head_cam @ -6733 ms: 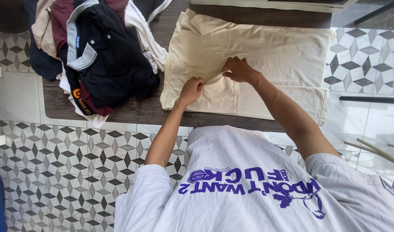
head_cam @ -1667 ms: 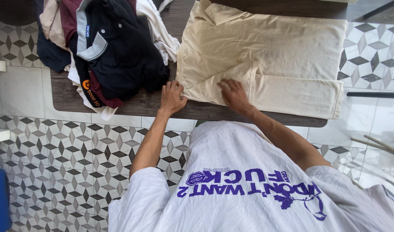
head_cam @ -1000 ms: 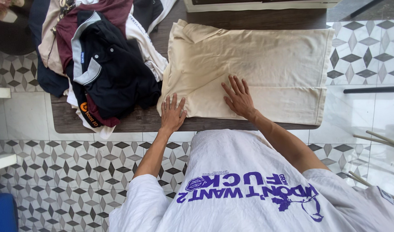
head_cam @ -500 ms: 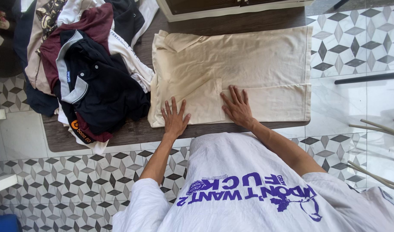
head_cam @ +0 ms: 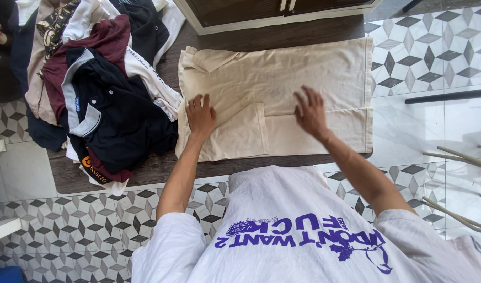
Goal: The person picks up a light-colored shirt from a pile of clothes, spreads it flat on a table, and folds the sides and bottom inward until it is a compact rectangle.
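A cream cotton collared shirt, partly folded, is being smoothed flat on the dark wooden table. The left hand and right hand are pressed open-palmed, well apart. Its long axis lies left-right, collar leftward; another fold seems due next.

A dark brown wooden table stands on a floor of grey and white diamond tiles. A white cabinet with dark doors sits past the table's far edge. Thin metal chair legs show near the table's right edge, in bright daylight.
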